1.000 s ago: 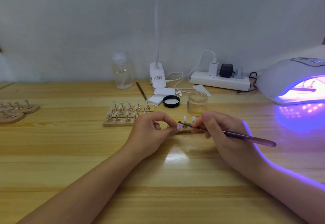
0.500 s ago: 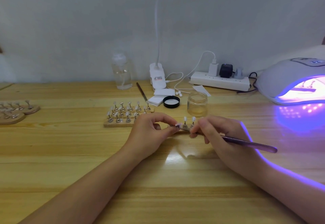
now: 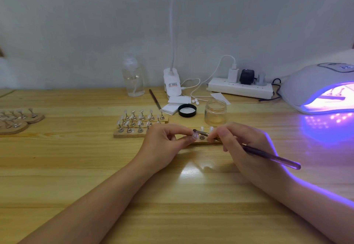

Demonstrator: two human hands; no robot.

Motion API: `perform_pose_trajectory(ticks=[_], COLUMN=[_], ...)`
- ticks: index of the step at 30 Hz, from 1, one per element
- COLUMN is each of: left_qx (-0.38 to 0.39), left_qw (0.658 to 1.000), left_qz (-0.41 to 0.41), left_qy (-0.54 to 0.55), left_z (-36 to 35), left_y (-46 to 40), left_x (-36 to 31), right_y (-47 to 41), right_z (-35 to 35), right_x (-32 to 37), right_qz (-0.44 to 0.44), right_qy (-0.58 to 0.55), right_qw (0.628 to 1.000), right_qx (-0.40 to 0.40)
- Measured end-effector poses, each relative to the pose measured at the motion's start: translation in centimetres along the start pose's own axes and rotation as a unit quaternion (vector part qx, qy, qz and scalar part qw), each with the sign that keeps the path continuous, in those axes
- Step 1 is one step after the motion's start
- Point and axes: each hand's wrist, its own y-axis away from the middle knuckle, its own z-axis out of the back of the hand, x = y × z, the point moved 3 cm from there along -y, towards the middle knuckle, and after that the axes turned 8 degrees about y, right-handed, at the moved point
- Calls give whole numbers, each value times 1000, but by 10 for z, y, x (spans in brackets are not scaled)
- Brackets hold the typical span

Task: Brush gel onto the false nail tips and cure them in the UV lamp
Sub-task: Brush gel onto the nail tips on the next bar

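My left hand [image 3: 164, 144] pinches a small clear nail tip on its stand [image 3: 195, 136] at the left end of a short wooden strip [image 3: 205, 142]. Two more white tips stand on that strip behind the brush. My right hand [image 3: 241, 144] grips a dark purple gel brush [image 3: 268, 154]; the brush's bristle end lies on the pinched tip. An open glass jar of gel [image 3: 215, 112] stands just behind the hands. The white UV lamp [image 3: 316, 88] glows violet at the right, with a holder of tips inside it.
A wooden rack with several tip stands [image 3: 139, 124] sits left of the hands. Round wooden holders [image 3: 17, 121] lie at far left. Behind are a black jar lid [image 3: 187, 110], white pads [image 3: 172, 107], a spare brush [image 3: 154, 99], a clear bottle [image 3: 133, 78], a clip lamp [image 3: 172, 84] and a power strip [image 3: 240, 89].
The brush tip has moved slightly across the pinched nail tip, dipping and coming back up. My left hand has held its place.
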Motion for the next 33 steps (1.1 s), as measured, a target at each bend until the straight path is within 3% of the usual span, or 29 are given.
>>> perform_pose_trajectory(ticks=[9, 14, 20, 25, 33], left_qx=[-16, -3, -15, -9, -16], left_qw=[1000, 1000, 1000, 1000, 1000], left_qz=[13, 10, 10, 8, 14], left_qy=[-12, -18, -17, -14, -10], left_z=[1, 1, 1, 1, 2], left_y=[1, 1, 0, 0, 0], left_x=[1, -1, 0, 1, 2], right_y=[3, 0, 3, 1, 4], right_z=[0, 1, -2, 2, -3], right_x=[-4, -4, -6, -7, -10], right_qz=[7, -4, -5, -13, -30], right_qy=[-72, -12, -66, -62, -119], right_qw=[997, 1000, 998, 997, 992], right_qx=[-14, -13, 0, -39, -4])
